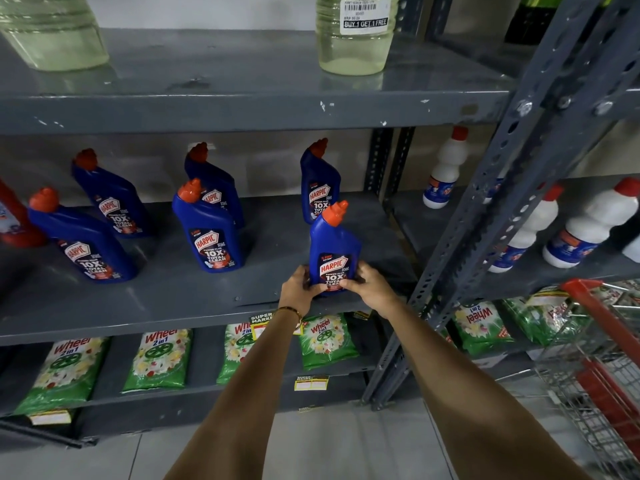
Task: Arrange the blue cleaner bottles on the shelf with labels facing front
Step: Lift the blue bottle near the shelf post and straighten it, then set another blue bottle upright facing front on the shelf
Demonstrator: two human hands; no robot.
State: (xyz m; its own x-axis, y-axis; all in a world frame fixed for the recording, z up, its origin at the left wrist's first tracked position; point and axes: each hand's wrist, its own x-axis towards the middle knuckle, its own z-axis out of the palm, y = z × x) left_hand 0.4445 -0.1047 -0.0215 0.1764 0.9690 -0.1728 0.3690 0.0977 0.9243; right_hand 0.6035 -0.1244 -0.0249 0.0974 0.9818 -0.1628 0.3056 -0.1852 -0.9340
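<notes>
Several blue cleaner bottles with orange caps stand on the grey middle shelf (173, 299), labels facing me. The front right bottle (333, 244) stands upright near the shelf's front edge. My left hand (300, 285) grips its lower left side and my right hand (367, 285) grips its lower right side. Behind it stands another blue bottle (319, 181). Two more stand in the middle, one in front (207, 230) and one behind (213, 181). Two stand further left, a front one (81, 240) and a back one (110, 199).
A red bottle (14, 220) sits at the far left. White bottles (446, 168) fill the right-hand rack. Clear liquid containers (355, 36) stand on the top shelf. Green detergent packets (327, 341) lie below. A red-handled wire trolley (602, 341) stands at the right.
</notes>
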